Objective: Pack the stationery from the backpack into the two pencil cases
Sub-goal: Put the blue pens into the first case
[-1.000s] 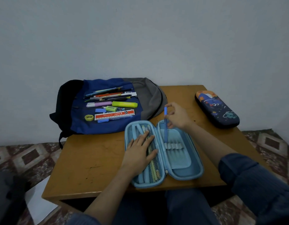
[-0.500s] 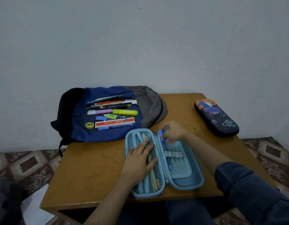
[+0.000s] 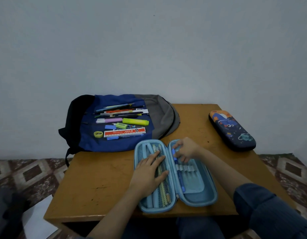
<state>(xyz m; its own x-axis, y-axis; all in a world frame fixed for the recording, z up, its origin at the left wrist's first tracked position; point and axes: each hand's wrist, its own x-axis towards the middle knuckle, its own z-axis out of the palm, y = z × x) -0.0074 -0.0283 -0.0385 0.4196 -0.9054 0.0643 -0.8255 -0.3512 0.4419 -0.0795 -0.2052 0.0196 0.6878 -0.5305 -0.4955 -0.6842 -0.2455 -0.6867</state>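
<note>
nearest to us a dark blue sleeve (image 3: 263, 209) covers the right forearm. off to the left of the left hand, a white sheet of paper (image 3: 38, 219) lies on the patterned floor (image 3: 19, 171). both hands work over a brown wooden table (image 3: 101, 183).

under the hands a light blue pencil case (image 3: 197, 202) lies opened flat at the near edge. its left half has a mesh pocket (image 3: 164, 192) with pencils (image 3: 160, 178) behind the net. its right half has a row of elastic loops (image 3: 187, 168).

beyond the left hand a blue and grey backpack (image 3: 163, 118) lies flat, and loose stationery is spread on it. we see a red ruler (image 3: 125, 132), a yellow highlighter (image 3: 135, 121), a purple highlighter (image 3: 109, 120), a small yellow sharpener (image 3: 97, 134) and a heap of pens (image 3: 120, 110). well apart, beyond and right of the right hand, a dark pencil case (image 3: 232, 130) with cartoon prints lies zipped.

the left hand (image 3: 149, 171) lies flat on the mesh pocket, fingers straight and spread, hiding the pocket's middle. the right hand (image 3: 187, 149) has its fingers curled, pinching the far end of a blue pen (image 3: 180, 176). the pen runs through the leftmost loop, just beside the hinge. the hand hides the far end of that half.
</note>
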